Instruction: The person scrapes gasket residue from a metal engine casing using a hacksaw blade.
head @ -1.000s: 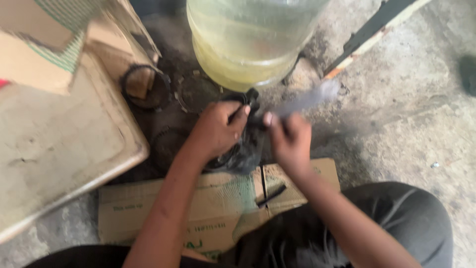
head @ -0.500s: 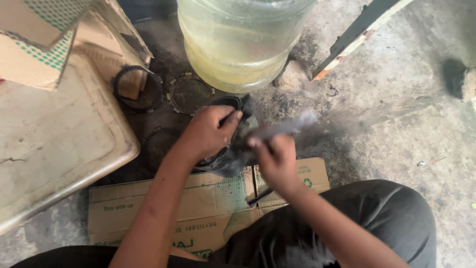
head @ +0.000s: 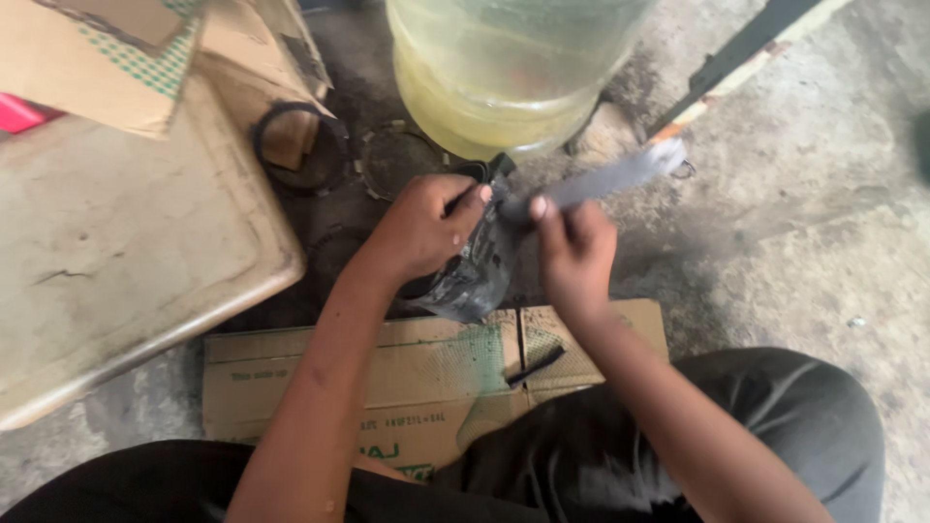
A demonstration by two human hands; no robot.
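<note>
**Head view: two hands on a dark part and a grey strip**

Head camera looks down at a person seated low on the concrete floor (head: pixel 804 242), knees in dark trousers at the bottom of the frame. The left hand (head: pixel 426 228) is curled around a dark, greasy part (head: pixel 475 276) — its fingers closed on the top of it, the thumb pressed against the upper edge. The part sits between the two hands, just above a flattened cardboard sheet (head: pixel 387 373) that lies on the floor in front of the person.

The right hand (head: pixel 572 247) pinches the near end of a grey strip (head: pixel 610 179), fingers shut on it; the strip runs up and to the right from the part — its far end is blurred, so what it is made of cannot be told.

Behind the hands stands a large clear jug (head: pixel 504 77) with yellowish liquid, close to the part. Left of it lie a black ring (head: pixel 266 131) and a round, toothed disc (head: pixel 397 160) on the dirty floor. A worn beige tray (head: pixel 126 261) fills the left side, with a cardboard box (head: pixel 107 58) resting on its far edge. A dark bar (head: pixel 746 48) slants across the upper right.
</note>
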